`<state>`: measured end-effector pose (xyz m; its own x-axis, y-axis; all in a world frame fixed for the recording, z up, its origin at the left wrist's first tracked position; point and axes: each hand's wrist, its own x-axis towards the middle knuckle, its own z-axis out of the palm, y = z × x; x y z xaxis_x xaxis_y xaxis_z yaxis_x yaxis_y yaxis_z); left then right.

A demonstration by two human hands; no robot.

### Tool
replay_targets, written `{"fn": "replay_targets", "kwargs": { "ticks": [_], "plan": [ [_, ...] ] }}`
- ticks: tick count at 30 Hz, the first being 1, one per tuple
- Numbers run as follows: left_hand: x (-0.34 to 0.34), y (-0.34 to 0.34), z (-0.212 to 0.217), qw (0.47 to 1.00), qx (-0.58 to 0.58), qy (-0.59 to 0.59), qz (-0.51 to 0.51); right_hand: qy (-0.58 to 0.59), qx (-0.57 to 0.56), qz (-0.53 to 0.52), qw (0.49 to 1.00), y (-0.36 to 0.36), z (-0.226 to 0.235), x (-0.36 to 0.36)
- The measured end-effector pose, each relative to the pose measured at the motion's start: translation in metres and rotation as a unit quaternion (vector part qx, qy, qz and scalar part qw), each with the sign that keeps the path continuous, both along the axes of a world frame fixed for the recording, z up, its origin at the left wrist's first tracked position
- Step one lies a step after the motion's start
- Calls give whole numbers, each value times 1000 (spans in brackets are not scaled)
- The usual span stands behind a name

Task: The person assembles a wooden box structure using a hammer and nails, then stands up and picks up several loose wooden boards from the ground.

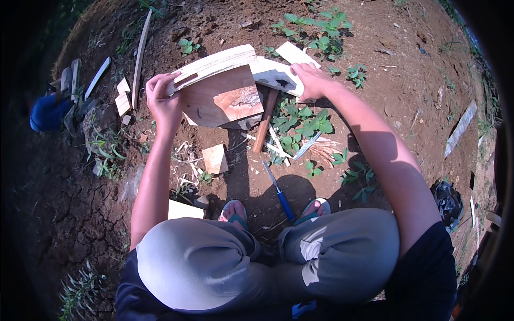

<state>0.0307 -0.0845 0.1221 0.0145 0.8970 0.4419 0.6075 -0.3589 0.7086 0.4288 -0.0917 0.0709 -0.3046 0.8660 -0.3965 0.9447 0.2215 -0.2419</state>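
My left hand is closed round the left end of a pale wooden piece that has a slot cut near that end. My right hand grips a second pale wooden piece with a dark hollow in its face. The two pieces meet or overlap near the middle; I cannot tell whether they are joined. Just below the left piece is a broad brown wooden block with a rough, chipped patch. A brown wooden handle slants down beside the block, its upper end hidden. On the ground between my feet lies a blue-handled chisel.
Offcuts and splinters lie on the bare soil, with long wood strips at the left. Leafy plants grow beside the block. A blue object is at far left, a black plastic bag at right.
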Motion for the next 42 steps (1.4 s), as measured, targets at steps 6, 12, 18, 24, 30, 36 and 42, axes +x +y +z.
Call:
{"fn": "replay_targets", "kwargs": {
  "ticks": [6,12,18,24,30,36,42],
  "plan": [
    [2,-2,-1,999,37,5,-2,-80,-48,-98,991,4,-8,-25],
    [11,-6,4,998,45,-22,-31,102,-211,-156,960,32,3,18],
    [12,-14,10,998,51,-8,-26,314,-203,-100,922,54,84,45],
    [17,-9,6,999,33,-36,-23,330,-109,4,938,68,167,-6],
    [17,-10,6,998,61,2,-35,319,-162,121,926,79,158,-76],
    [11,-9,-1,999,45,-8,-1,251,-212,88,940,78,149,-81],
    [11,-12,1,999,41,-8,5,277,-227,74,931,75,145,-84]
  ]
}}
